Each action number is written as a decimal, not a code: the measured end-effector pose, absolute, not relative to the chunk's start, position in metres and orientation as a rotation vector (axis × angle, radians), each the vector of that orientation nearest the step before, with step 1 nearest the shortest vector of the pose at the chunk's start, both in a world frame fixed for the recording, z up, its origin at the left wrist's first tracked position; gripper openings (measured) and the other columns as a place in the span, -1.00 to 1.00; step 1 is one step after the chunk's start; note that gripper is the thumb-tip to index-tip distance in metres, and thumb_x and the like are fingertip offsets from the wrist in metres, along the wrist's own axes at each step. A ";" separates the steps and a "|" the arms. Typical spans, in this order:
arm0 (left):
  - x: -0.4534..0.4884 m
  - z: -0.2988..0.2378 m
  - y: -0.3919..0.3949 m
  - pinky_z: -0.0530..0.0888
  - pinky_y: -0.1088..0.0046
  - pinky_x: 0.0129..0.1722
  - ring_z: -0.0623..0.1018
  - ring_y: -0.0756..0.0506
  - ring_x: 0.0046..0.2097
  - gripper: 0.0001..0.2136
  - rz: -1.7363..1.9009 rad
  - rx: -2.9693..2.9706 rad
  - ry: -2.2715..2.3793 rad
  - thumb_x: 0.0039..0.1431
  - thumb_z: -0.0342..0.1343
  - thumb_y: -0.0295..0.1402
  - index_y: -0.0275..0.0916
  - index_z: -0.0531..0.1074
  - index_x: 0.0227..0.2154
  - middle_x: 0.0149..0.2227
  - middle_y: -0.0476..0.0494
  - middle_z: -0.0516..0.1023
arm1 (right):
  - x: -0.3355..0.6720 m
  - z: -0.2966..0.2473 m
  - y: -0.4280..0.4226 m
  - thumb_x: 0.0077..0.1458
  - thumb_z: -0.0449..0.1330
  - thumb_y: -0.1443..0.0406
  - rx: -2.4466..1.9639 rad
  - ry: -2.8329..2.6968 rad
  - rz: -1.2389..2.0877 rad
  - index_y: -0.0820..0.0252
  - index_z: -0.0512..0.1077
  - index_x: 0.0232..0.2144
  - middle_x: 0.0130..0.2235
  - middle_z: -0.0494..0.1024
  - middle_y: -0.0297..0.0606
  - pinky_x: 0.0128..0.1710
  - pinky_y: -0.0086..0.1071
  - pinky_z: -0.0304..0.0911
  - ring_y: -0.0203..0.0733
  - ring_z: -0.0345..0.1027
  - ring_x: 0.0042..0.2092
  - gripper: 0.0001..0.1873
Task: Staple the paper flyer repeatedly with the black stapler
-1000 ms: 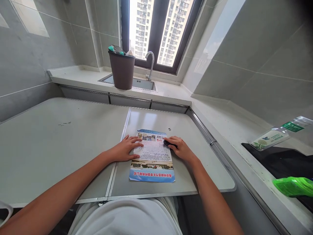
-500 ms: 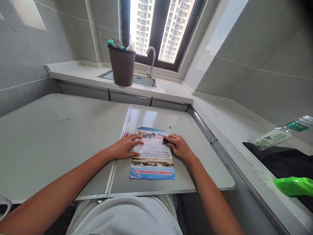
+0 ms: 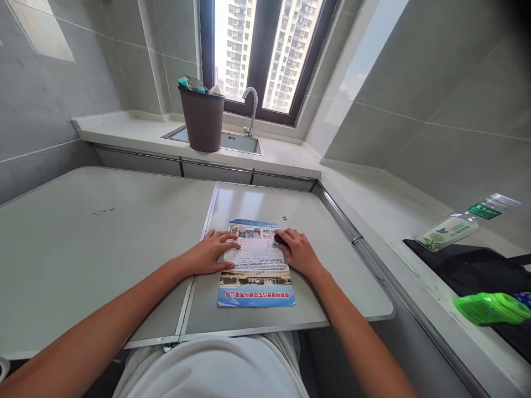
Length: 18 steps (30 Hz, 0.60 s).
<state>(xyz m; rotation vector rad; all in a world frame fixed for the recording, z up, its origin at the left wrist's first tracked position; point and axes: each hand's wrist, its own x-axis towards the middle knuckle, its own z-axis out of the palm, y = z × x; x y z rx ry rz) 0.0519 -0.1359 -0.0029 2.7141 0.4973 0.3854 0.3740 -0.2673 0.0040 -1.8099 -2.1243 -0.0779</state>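
Note:
A printed leaflet [image 3: 256, 276] with blue borders and red characters lies flat on the grey folding table [image 3: 103, 249] in front of me. My left hand [image 3: 211, 252] rests on the leaflet's left edge, fingers stretched out flat. My right hand [image 3: 295, 251] sits at the leaflet's upper right, fingers curled around a small black object [image 3: 277, 240] pressed onto the paper. I cannot make out what the black object is.
A brown bin [image 3: 202, 116] stands by the sink [image 3: 240, 142] and tap [image 3: 251, 110] under the window. On the right counter lie a plastic bottle [image 3: 464, 221], a black surface [image 3: 477, 271] and a green packet [image 3: 489, 308]. Two tiny specks [image 3: 284, 217] lie beyond the leaflet.
Both hands stay on the leaflet in nearly the same places. The view has shifted slightly with my head.

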 end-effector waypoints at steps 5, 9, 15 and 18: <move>0.051 -0.003 -0.136 0.16 -0.10 0.37 0.31 -0.36 0.36 -0.52 0.371 2.725 0.510 0.26 0.20 0.01 0.05 0.44 0.20 0.32 -0.19 0.39 | 0.402 -0.005 -0.264 0.25 0.22 0.32 -1.944 -1.831 -0.030 0.02 0.43 0.07 -0.05 0.57 -0.16 -0.05 -0.16 0.27 0.04 0.40 -0.01 -0.66; 0.051 -0.004 -0.135 0.07 -0.19 0.40 0.29 -0.35 0.39 -0.52 0.344 2.701 0.562 0.29 0.16 -0.01 0.02 0.41 0.23 0.34 -0.22 0.35 | 0.409 -0.006 -0.265 0.22 0.23 0.29 -2.073 -1.557 -0.176 0.10 0.46 -0.18 -0.22 0.57 -0.11 -0.22 -0.21 0.27 0.05 0.41 -0.15 -0.89; 0.051 -0.008 -0.133 -0.02 -0.23 0.41 0.22 -0.35 0.43 -0.47 0.336 2.642 0.567 0.30 0.15 0.00 0.02 0.35 0.28 0.39 -0.22 0.30 | 0.367 0.013 -0.266 0.31 0.15 0.17 -1.821 -1.435 -0.312 0.13 0.41 -0.13 -0.16 0.54 -0.05 -0.13 -0.14 0.30 0.09 0.39 -0.10 -0.82; 0.049 -0.006 -0.129 0.09 -0.18 0.40 0.18 -0.31 0.45 -0.45 0.392 2.602 0.599 0.37 0.07 -0.02 0.02 0.24 0.35 0.41 -0.21 0.26 | 0.329 0.012 -0.261 0.24 0.25 0.17 -1.785 -1.621 0.064 0.09 0.40 -0.19 -0.21 0.56 -0.19 -0.20 -0.23 0.30 -0.03 0.43 -0.21 -0.83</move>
